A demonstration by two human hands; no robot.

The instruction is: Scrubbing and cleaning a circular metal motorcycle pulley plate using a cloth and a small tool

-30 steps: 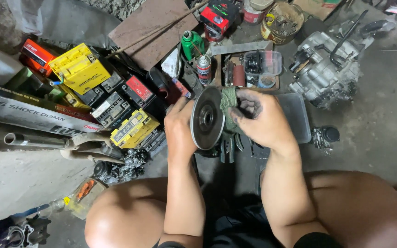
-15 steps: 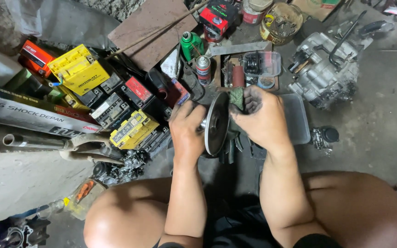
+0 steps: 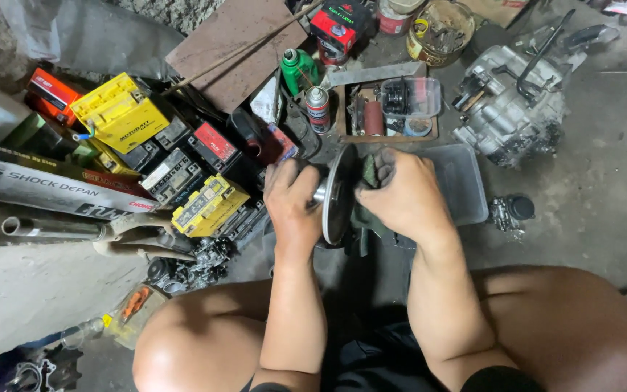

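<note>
Far left on the floor (image 3: 604,181) lie a white shock box (image 3: 45,190) and a metal pipe (image 3: 52,228), with yellow and black batteries (image 3: 121,116) piled behind them.

Near the middle, the left hand (image 3: 295,210) is closed around the hub of a metal disc (image 3: 337,192), fingers curled on its left side. The disc sits between the two hands, above the knees. A second ago its round face was turned up toward the camera; now it stands edge-on, a thin silver rim. Judging from that turn, the wiping has moved from the face to the far side or the rim.

The right hand (image 3: 408,199) presses a dark green rag (image 3: 368,210) flat against the disc's right side, fingers bunched over the cloth; it has shifted with the disc and kept contact.

Behind the hands stand a green bottle (image 3: 297,69) and a spray can (image 3: 318,109). Right of them is a clear tray (image 3: 462,181), then an engine block (image 3: 506,105) further right.
</note>
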